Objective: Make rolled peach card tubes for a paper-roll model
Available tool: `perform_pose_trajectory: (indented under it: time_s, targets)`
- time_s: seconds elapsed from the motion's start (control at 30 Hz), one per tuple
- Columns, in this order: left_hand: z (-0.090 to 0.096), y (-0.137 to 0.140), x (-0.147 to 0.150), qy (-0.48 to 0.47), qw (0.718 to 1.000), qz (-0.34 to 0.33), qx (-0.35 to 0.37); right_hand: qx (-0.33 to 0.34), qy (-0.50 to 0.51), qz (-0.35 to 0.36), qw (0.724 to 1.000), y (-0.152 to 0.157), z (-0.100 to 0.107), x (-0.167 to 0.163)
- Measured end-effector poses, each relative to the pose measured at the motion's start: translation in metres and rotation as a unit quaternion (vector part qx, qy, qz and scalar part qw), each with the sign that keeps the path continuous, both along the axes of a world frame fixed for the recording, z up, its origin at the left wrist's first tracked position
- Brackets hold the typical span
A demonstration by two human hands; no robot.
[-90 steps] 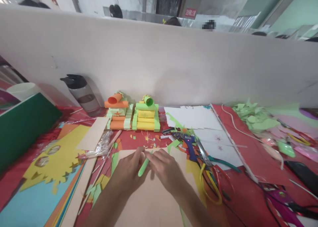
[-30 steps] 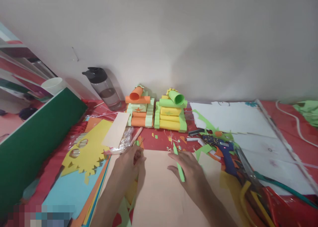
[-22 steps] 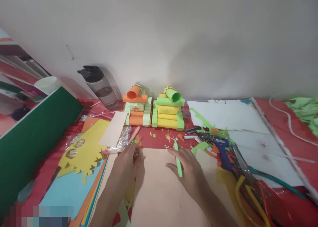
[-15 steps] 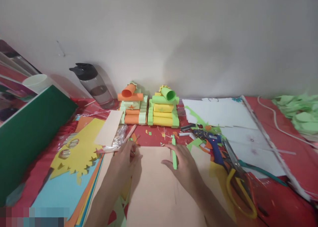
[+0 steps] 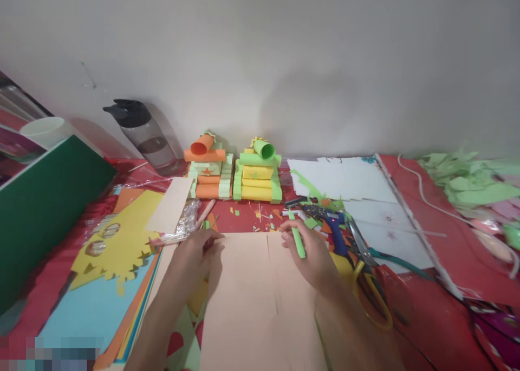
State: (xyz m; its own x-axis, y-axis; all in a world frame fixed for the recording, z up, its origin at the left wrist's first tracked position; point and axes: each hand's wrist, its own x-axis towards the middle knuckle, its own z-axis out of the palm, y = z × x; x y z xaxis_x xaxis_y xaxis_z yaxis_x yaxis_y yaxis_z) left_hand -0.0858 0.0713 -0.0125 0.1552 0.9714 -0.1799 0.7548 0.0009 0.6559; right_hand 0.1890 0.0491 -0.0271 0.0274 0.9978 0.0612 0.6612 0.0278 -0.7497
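Observation:
A sheet of pale pink craft paper (image 5: 244,295) lies in front of me, with a long slit right of its middle. At its upper left corner my left hand (image 5: 197,254) is closed, fingers curled on the edge. Over its upper right part is my right hand (image 5: 311,252), closed with a slim light-green utility knife (image 5: 298,241) tucked between the fingers; its blade cannot be made out. Those fingertips sit by the paper's top edge. Beyond the sheet stand two paper tank models, one orange and pale green (image 5: 209,170), one yellow and green (image 5: 258,173).
A blue glue gun (image 5: 335,230) and yellow-handled scissors (image 5: 371,287) lie right among paper scraps. White sheets (image 5: 345,179) lie behind them. At left are cut yellow paper (image 5: 122,241), coloured sheets, a green box (image 5: 52,214) and a water bottle (image 5: 148,138).
The view has shifted slightly to the right. My right hand has tilted the knife leftward at its top and drawn its fingers together; the slit in the paper shows more plainly.

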Motion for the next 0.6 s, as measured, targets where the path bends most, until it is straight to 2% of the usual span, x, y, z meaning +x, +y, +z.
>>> perform_pose_trajectory:
  time_s: [0.13, 0.27, 0.4, 0.6]
  targets:
    - [-0.002, 0.001, -0.002, -0.058, 0.998, 0.009, -0.021, -0.047, 0.020, 0.039, 0.998, -0.001, 0.005, 0.002]
    - [0.003, 0.001, 0.001, -0.161, 0.983, 0.043, -0.081, -0.075, 0.064, 0.039, 0.994, -0.002, 0.004, -0.002]
    - [0.002, 0.002, 0.003, -0.218, 0.971, 0.052, -0.089, -0.064, 0.081, 0.040, 0.994, -0.002, 0.003, -0.004]
    - [-0.011, 0.002, 0.003, -0.252, 0.963, 0.016, -0.091, -0.038, 0.130, 0.044, 0.990, -0.001, -0.001, -0.006]
